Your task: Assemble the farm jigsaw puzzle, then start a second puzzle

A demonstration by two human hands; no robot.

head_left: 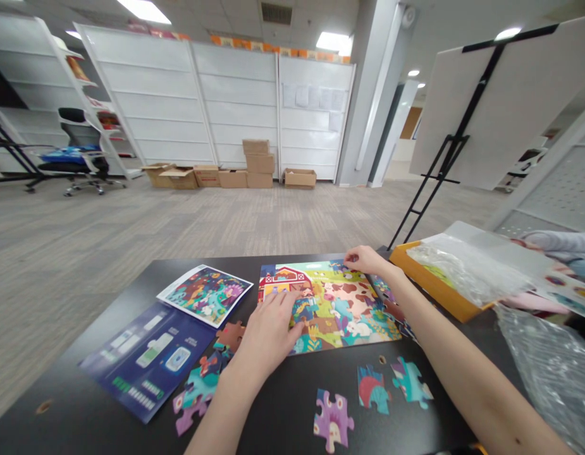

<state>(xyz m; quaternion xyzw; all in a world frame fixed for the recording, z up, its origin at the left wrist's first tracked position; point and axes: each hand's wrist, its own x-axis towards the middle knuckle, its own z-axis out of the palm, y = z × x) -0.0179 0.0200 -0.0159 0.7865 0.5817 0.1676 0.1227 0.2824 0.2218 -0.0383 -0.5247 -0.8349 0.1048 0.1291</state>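
A farm-scene jigsaw puzzle, with a red barn and a spotted cow, lies mostly assembled on the black table. My left hand rests flat over its lower left part, fingers stretched out, hiding some of the picture. At the upper right corner of the puzzle is my right hand, fingers curled together; what they grip, if anything, is hidden. Close to me lie a purple puzzle piece, a red and teal piece and a teal piece. More loose pieces sit left of my left forearm.
A dark blue leaflet and a colourful picture sheet lie at the left. An orange box with clear plastic stands on the right, near crumpled plastic wrap. Beyond the table are an easel and cardboard boxes.
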